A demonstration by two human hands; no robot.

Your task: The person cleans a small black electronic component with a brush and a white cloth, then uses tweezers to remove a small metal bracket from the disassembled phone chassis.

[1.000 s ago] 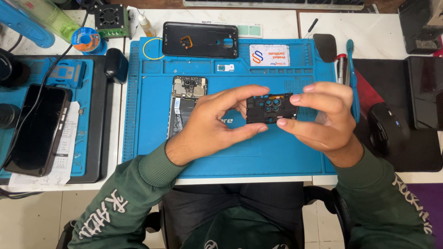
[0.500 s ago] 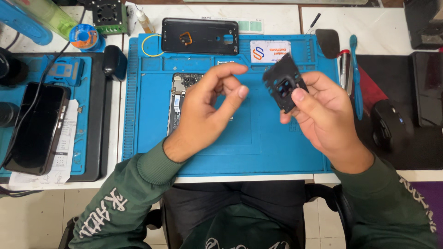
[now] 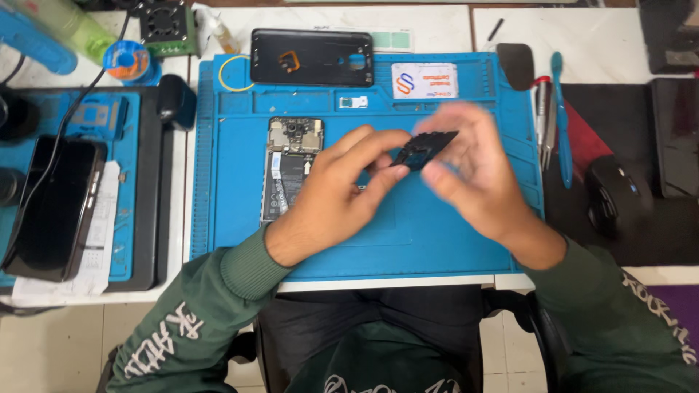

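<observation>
Just above the middle of the blue work mat (image 3: 240,218), both hands meet on a small black plastic part (image 3: 424,148), held tilted and clear of the mat surface. The right hand (image 3: 473,178) is blurred, but its fingers are closed on the part's right end, thumb below and fingertips above. The left hand (image 3: 331,196) reaches in from seven o'clock, its thumb and forefinger pinched together on the part's lower left edge, the other fingers curled loosely beneath. Directly at nine o'clock from the part, partly hidden under the left hand, an opened phone (image 3: 291,164) lies flat on the mat with its circuit board and battery showing. At twelve o'clock, along the mat's far edge, rests a black back cover (image 3: 312,57), with a white card (image 3: 424,80) just beside it toward one o'clock. Toward three o'clock, off the mat's right edge, lie tweezers (image 3: 546,131) and a blue spudger (image 3: 562,124), and farther out a black mouse (image 3: 615,193). Well apart at nine o'clock, a dark phone (image 3: 51,207) sits on a second mat.
</observation>
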